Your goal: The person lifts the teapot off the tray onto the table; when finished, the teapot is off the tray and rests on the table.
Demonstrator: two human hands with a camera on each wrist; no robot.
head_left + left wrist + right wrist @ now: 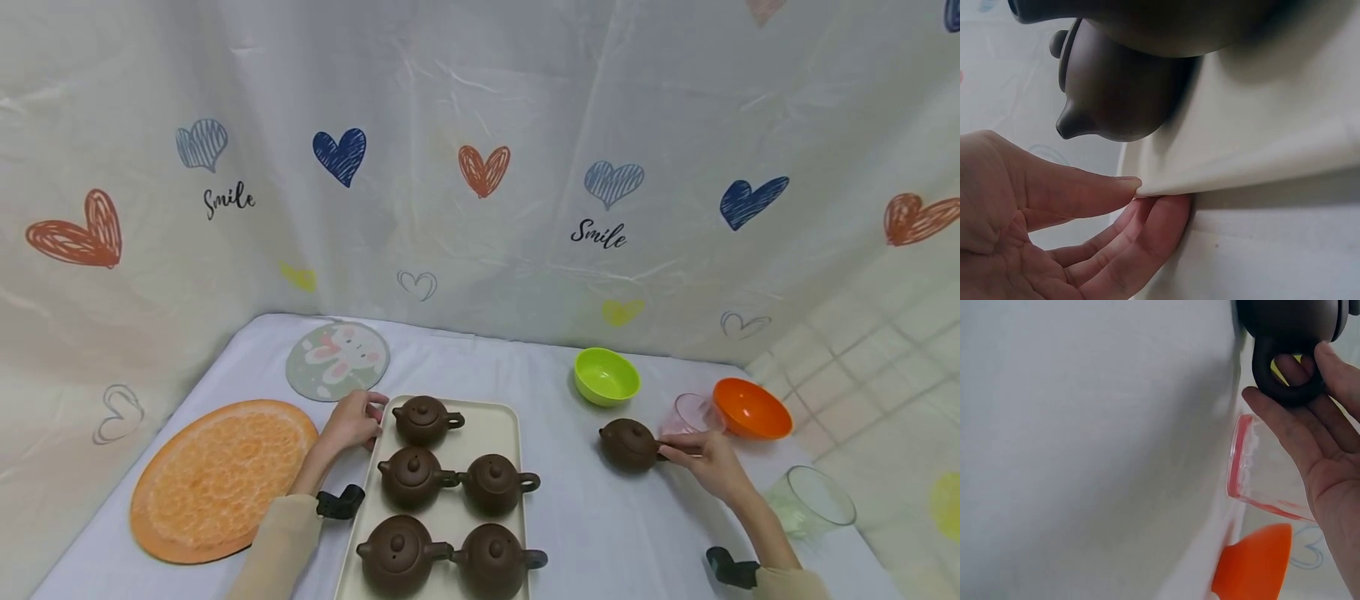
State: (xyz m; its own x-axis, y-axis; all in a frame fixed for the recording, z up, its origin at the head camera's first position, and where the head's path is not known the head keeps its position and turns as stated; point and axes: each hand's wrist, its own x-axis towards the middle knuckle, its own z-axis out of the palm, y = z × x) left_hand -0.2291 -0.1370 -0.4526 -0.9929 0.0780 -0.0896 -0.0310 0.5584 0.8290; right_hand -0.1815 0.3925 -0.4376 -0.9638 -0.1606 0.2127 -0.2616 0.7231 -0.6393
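A cream tray [491,427] holds several brown teapots; one small teapot [422,419] stands alone in the back row, with two pairs in front of it. My left hand [351,423] is at the tray's back left corner. In the left wrist view its thumb and fingers pinch the tray's rim [1210,182]. Off to the right of the tray, my right hand [708,462] holds another brown teapot [628,444] by its handle [1288,395]. That teapot is upright, lid on, spout pointing left, low over the white cloth.
Behind the right-hand teapot sits a green bowl [607,377]. A pink clear cup [693,414] and an orange bowl [752,409] stand beyond the right hand, a glass container [813,504] near that forearm. Leftward lie a round orange mat [225,479] and a rabbit-print mat [337,362].
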